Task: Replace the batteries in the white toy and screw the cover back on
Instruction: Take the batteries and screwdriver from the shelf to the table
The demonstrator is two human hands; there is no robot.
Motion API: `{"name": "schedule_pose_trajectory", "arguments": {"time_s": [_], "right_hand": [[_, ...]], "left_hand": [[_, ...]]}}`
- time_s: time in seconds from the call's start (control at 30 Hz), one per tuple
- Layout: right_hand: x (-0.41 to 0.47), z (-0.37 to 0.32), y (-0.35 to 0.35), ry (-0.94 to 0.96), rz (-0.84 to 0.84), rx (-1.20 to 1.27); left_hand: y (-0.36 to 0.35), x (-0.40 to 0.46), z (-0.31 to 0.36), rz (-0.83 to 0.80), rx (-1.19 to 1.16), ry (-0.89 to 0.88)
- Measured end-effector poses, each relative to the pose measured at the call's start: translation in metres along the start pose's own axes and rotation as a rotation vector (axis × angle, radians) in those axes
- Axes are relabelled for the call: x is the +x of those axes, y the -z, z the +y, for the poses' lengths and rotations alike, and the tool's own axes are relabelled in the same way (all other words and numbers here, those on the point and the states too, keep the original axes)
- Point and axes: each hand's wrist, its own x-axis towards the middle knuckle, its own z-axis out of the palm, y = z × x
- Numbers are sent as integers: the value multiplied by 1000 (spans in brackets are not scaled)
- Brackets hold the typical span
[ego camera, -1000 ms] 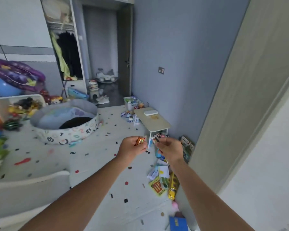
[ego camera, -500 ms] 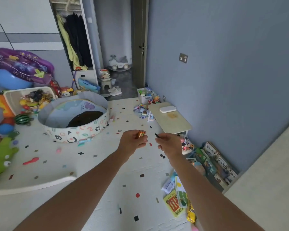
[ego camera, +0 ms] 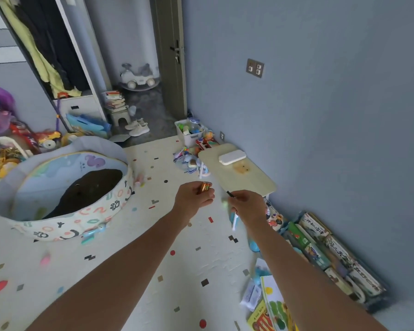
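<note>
Batteries (ego camera: 204, 187): copper-coloured, held in the left hand (ego camera: 193, 199), fingers curled round them, out in front of the body above the floor mat (ego camera: 129, 271). Just beside it, the right hand (ego camera: 247, 206) pinches a thin dark tool (ego camera: 230, 194), probably a screwdriver; only its tip shows past the fingers, so the type cannot be confirmed. Both grips are closed on their items, and the hands are near each other but apart.

Beyond the hands stands a low desk (ego camera: 244, 180) against the blue wall. On it lies the white toy (ego camera: 232, 156), a flat rounded piece, well apart from both hands. Whether its battery cover is on or off cannot be told from this angle. A yellowish mark sits on the desk next to it.

Assessment: the task looks to be at an early stage. Supplies appear to be in hand, but the toy is untouched. Opening the cover, swapping the batteries and screwing the cover back all seem to remain.
</note>
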Motion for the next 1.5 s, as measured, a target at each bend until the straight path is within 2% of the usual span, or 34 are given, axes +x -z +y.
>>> {"name": "schedule_pose_trajectory", "arguments": {"time_s": [0.37,0.6,0.9,1.2,1.5], "right_hand": [[243,-12,-94,-99,63,83],[380,-18,-146,-209,73,113],[545,-6,-216,-377,244,208],[668,52,-247,-541,426,299],[760,156,-269,-662,558,307]], "left_hand": [[8,271,-16,-100,208,29],[13,427,-30,-125,176,150],[3,636,-64,-359,121,276],[-36,789,-118,-557,217,385],[-99,897,-228,-708,333,467]]}}
